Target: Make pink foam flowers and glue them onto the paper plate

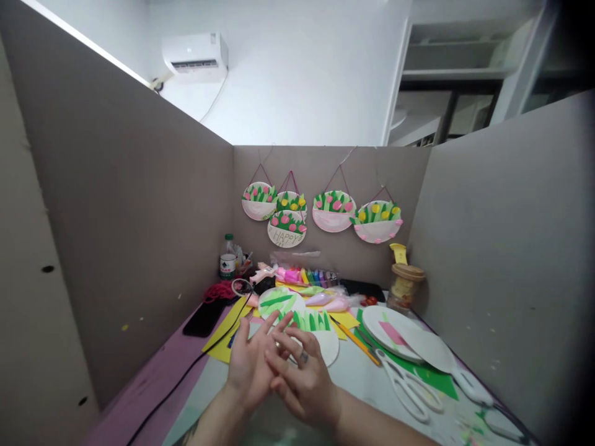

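Observation:
My left hand [253, 359] is palm up over the front of the table, its fingers stretched and spread. Across its palm lie the fingertips of my right hand [309, 378], which wears a ring and has its fingers apart. No object shows in either hand. Just beyond them, partly covered by the fingers, is a white paper plate [329, 347] with upright green paper leaves along its top. Behind it lies another plate with loose green strips [279, 300]. To the right are an orange pencil-like tool [357, 342] and white-handled scissors [409, 387].
White plates [372, 322] and green paper [441, 375] lie right, near a white-handled corded tool [469, 384]. A black phone [203, 319] and a black cable [186, 371] are left. Finished flower plates [333, 220] hang on the back partition. A bottle [227, 263] stands back left.

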A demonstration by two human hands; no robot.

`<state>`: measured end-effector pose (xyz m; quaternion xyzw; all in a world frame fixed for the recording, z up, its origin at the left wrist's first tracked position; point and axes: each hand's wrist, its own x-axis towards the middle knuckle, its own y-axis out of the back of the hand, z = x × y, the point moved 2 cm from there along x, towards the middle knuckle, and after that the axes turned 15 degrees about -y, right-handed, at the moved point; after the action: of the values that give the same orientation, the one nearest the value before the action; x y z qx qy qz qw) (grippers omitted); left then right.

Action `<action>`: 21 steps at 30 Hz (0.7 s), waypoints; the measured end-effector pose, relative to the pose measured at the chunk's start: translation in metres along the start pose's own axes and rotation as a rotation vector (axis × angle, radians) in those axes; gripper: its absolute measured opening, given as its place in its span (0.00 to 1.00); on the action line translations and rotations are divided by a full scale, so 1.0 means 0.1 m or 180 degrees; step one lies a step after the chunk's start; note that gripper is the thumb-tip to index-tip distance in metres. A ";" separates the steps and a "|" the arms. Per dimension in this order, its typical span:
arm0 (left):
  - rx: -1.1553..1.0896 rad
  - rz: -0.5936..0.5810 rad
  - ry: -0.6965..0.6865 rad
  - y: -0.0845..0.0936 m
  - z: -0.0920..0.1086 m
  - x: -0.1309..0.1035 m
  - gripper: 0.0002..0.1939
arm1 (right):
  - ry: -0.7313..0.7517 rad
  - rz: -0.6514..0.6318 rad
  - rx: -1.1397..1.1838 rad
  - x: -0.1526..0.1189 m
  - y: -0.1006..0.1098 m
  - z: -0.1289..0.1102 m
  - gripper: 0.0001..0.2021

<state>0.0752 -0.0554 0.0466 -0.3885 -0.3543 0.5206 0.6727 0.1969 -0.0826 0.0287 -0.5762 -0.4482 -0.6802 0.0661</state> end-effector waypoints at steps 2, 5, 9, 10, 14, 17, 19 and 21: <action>0.0006 0.0075 -0.0056 -0.02 0.00 0.00 0.39 | 0.0128 0.0010 0.0060 -0.01 -0.01 -0.02 0.19; 0.0110 0.0217 -0.0017 -0.04 -0.01 -0.01 0.40 | 0.0177 0.0092 0.0040 -0.01 -0.02 -0.03 0.22; 0.0114 0.0203 -0.0025 -0.03 0.02 0.00 0.38 | -0.0073 0.0044 -0.0089 0.01 -0.02 0.00 0.21; 0.0074 0.0182 -0.0076 -0.02 0.03 0.01 0.38 | -0.0050 0.0004 -0.0091 0.01 -0.02 0.00 0.21; 0.0062 0.0197 -0.0131 0.00 0.02 0.02 0.39 | 0.0163 0.0006 -0.0062 -0.01 -0.03 -0.03 0.22; 0.0143 0.0236 -0.0002 -0.01 -0.01 0.00 0.39 | -0.0014 0.0124 -0.0099 0.02 -0.01 -0.02 0.22; 0.0081 0.0204 -0.0031 -0.02 0.00 0.00 0.38 | -0.0030 0.0111 -0.0093 0.05 0.01 -0.02 0.20; -0.0020 0.0171 -0.0097 -0.03 0.01 0.00 0.38 | 0.0169 0.0056 -0.0046 0.05 0.03 -0.03 0.20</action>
<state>0.0753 -0.0554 0.0497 -0.3920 -0.3555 0.5432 0.6518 0.1943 -0.0843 0.0349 -0.5623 -0.4363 -0.6979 0.0797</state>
